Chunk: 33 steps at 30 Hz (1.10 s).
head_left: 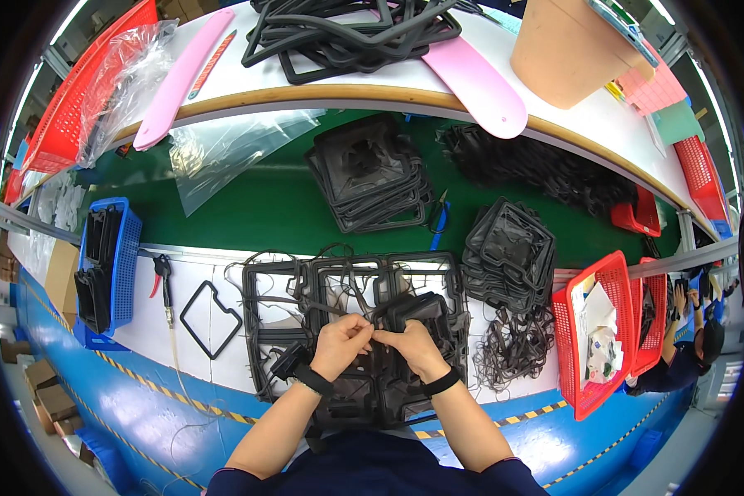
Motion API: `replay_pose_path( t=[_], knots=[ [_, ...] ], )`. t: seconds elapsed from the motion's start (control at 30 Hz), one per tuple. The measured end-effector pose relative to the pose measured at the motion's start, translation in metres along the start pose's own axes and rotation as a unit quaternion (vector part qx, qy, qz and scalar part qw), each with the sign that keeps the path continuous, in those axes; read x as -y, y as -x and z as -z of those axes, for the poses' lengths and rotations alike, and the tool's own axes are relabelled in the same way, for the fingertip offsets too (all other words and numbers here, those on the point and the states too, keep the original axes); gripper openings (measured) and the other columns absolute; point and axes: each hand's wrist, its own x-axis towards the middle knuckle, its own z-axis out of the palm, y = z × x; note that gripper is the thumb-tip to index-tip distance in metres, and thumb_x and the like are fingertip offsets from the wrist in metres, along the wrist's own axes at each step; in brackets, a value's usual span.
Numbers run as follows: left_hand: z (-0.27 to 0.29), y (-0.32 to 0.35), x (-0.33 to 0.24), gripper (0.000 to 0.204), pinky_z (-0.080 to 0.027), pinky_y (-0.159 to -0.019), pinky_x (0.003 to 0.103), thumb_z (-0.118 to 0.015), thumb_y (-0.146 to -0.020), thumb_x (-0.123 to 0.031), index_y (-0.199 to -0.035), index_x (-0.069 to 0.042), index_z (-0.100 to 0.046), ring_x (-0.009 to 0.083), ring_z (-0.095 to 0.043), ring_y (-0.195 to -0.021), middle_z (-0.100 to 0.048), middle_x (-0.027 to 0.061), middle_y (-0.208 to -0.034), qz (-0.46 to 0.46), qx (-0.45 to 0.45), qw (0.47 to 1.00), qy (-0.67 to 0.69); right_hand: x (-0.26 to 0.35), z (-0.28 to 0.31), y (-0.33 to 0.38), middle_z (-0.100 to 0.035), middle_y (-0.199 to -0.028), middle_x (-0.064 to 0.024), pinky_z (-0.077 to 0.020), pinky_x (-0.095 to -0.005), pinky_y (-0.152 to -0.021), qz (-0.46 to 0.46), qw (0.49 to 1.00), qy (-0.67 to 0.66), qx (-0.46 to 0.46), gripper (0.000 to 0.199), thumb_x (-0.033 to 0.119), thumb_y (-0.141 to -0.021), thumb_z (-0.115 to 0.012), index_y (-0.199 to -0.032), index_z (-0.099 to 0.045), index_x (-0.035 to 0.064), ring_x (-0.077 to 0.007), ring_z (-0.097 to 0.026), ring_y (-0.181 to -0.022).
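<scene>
My left hand is closed in a pinch, thumb against forefinger, at the middle of the white bench. My right hand almost meets it, its thumb pointing toward the left fingertips and its other fingers curled over dark material. What either hand grips is too small or hidden to make out. Beneath both hands lie black sheets of joined rectangular rubber frames with thin dark film and loose ends. A folded black piece rises just beyond my right fingers. Thin black strips stretch across the sheets toward the far side.
Stacked black frames and another stack stand beyond, near blue-handled scissors. Black scraps and a red basket are to the right. Leftward are a single frame, an air gun and a blue basket. A shelf edge crosses above.
</scene>
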Motion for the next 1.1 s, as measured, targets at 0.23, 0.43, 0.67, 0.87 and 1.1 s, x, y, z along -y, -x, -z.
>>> replay_pose_path(
  t=[0.23,0.43,0.67,0.87,1.1],
  knots=[
    [-0.009,-0.018,0.017,0.009,-0.044,-0.049,0.026,-0.063,-0.074,-0.008,-0.072,-0.002,-0.057,0.0121,-0.057,-0.052,-0.056,0.0057,-0.062,-0.143,-0.103,0.96,-0.22,0.014,0.017,0.022,-0.06,-0.075,-0.0026,-0.042,-0.0241,-0.056,0.008,0.99,-0.141,0.007,0.013,0.003,-0.073,-0.066,-0.085,-0.061,0.0012,-0.0108,-0.054,-0.062],
    [0.012,-0.038,0.047,0.006,-0.049,-0.051,0.032,-0.061,-0.071,-0.008,-0.074,-0.004,-0.057,0.0219,-0.06,-0.057,-0.058,0.0101,-0.068,-0.208,-0.19,0.849,-0.446,0.03,0.071,0.073,-0.063,-0.083,-0.0095,-0.0487,-0.032,-0.07,0.045,0.954,-0.292,-0.058,0.017,0.006,-0.077,-0.059,-0.092,-0.06,-0.0018,-0.0192,-0.059,-0.074],
    [0.02,-0.053,0.056,0.019,-0.051,-0.055,0.039,-0.065,-0.072,-0.019,-0.087,-0.011,-0.056,0.0274,-0.063,-0.066,-0.057,0.0083,-0.085,-0.111,-0.218,0.724,-0.645,0.042,0.194,0.221,-0.063,-0.091,-0.0113,-0.0501,-0.0458,-0.075,0.267,0.873,-0.371,-0.171,0.027,0.023,-0.085,-0.05,-0.102,-0.057,0.0033,-0.0239,-0.061,-0.083],
    [0.044,-0.012,0.023,0.025,-0.048,-0.058,0.04,-0.067,-0.076,-0.026,-0.085,-0.007,-0.055,0.0315,-0.058,-0.066,-0.056,0.0102,-0.083,-0.221,-0.272,0.78,-0.519,0.025,0.183,0.256,-0.059,-0.105,-0.0143,-0.0535,-0.0435,-0.072,0.274,0.881,-0.303,-0.238,0.034,0.018,-0.086,-0.05,-0.117,-0.049,0.0043,-0.0283,-0.06,-0.087],
    [0.064,0.093,0.082,0.019,-0.046,-0.05,0.032,-0.068,-0.077,-0.016,-0.08,0.0,-0.059,0.0209,-0.06,-0.056,-0.058,0.0102,-0.066,-0.016,-0.172,0.904,-0.391,0.018,0.079,0.201,-0.061,-0.096,-0.017,-0.0501,-0.0376,-0.061,0.141,0.937,-0.27,-0.172,0.026,0.016,-0.087,-0.05,-0.108,-0.051,0.0,-0.0232,-0.057,-0.065]
  ],
)
